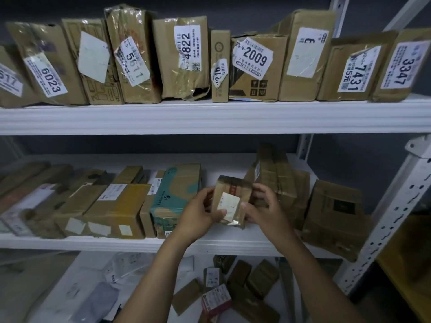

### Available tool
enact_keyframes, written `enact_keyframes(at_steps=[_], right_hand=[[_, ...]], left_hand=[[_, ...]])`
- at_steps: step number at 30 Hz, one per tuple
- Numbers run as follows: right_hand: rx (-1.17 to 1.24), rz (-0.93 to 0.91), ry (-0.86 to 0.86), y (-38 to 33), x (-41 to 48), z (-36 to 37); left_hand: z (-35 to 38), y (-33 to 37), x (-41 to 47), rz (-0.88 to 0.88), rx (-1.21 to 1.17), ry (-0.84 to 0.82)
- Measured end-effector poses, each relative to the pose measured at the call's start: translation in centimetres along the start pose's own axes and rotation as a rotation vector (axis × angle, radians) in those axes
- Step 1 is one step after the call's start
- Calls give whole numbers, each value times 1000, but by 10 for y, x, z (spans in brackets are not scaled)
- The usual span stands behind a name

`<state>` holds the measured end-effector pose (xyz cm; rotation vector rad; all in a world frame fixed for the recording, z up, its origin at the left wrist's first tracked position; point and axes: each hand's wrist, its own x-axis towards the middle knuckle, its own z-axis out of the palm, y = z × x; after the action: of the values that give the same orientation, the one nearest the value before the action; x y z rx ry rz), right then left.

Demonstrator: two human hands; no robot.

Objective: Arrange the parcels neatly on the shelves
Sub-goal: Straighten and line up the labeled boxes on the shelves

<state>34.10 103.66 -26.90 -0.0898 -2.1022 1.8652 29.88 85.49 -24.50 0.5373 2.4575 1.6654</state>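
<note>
A small brown parcel (232, 199) with a white label sits upright over the gap in the middle shelf (210, 244). My left hand (198, 213) grips its left side, thumb on the label. My right hand (263, 208) grips its right side, fingers curled round the back. To the left stands a teal-printed box (173, 197) beside a row of brown boxes (116, 210). To the right leans a taped brown parcel (277, 180), then a dented box (333, 215).
The top shelf (210, 117) carries a full row of labelled cardboard parcels (186, 61). The bottom shelf holds loose small boxes (242, 285) and plastic mailers (98, 287). A white perforated upright (391, 215) bounds the shelves on the right.
</note>
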Motion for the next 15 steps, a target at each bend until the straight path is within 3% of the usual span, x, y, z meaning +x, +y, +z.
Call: enact_keyframes(at_steps=[3, 8, 11, 15], right_hand=[[-135, -47, -63, 12, 9, 6], [-592, -126, -126, 26, 20, 19], [-705, -152, -229, 29, 21, 30], [-698, -166, -250, 29, 28, 42]], left_hand=[[0, -6, 2, 70, 200, 23], [-17, -21, 8, 303, 877, 187], [-33, -35, 7, 313, 921, 219], [-54, -54, 10, 114, 920, 106]])
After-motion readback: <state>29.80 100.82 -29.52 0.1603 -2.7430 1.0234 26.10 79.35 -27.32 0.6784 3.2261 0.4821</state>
